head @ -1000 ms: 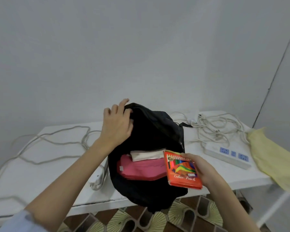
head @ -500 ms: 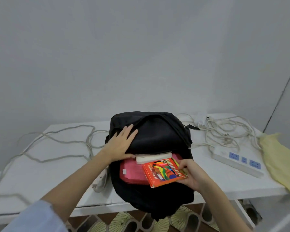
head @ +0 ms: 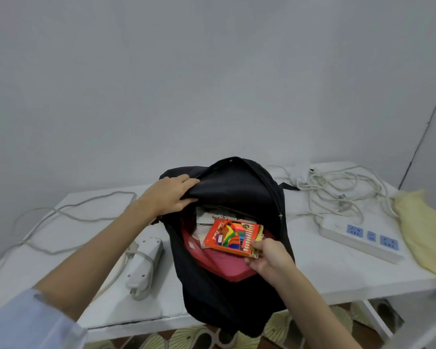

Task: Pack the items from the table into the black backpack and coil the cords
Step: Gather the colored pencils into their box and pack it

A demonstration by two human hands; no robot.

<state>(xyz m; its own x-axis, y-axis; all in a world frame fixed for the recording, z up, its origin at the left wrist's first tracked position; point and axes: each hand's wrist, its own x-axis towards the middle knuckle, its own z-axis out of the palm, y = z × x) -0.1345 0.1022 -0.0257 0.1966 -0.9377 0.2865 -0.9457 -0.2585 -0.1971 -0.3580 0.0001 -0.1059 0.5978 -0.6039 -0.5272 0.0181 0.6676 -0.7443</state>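
White-painted table (head: pixel 312 268), catalogued from its left edge to its right: we list first a grey cord (head: pixel 68 215) lying in loose uncoiled loops across the surface toward nine o'clock. Next to it, at about seven o'clock of the bag, we record a white power strip (head: pixel 144 265) with its own cord wrapped round it, just beside the bag's left wall. We note our left hand (head: pixel 169 197), sleeve pale blue at the forearm, gripping the upper left rim of the black backpack (head: pixel 237 306), fingers curled over the fabric and thumb beneath, holding the mouth wide. We place the backpack at the centre of the table, upright and slumped toward the near edge, its bottom hanging over that edge. Inside the mouth we count a pink flat case (head: pixel 227 265) lying lowest, white paper items (head: pixel 207 220) at twelve o'clock of it, and an orange box of colour pencils (head: pixel 233 236) resting tilted on top. We find our right hand (head: pixel 269 258) pinching the box's right end at about four o'clock, thumb on top. Toward three o'clock we enter a tangle of white cords (head: pixel 337 192), uncoiled, and a second white power strip (head: pixel 363 238) with blue sockets. Last entry, at the far right edge: a yellow cloth (head: pixel 423 230) draped partly off the table.
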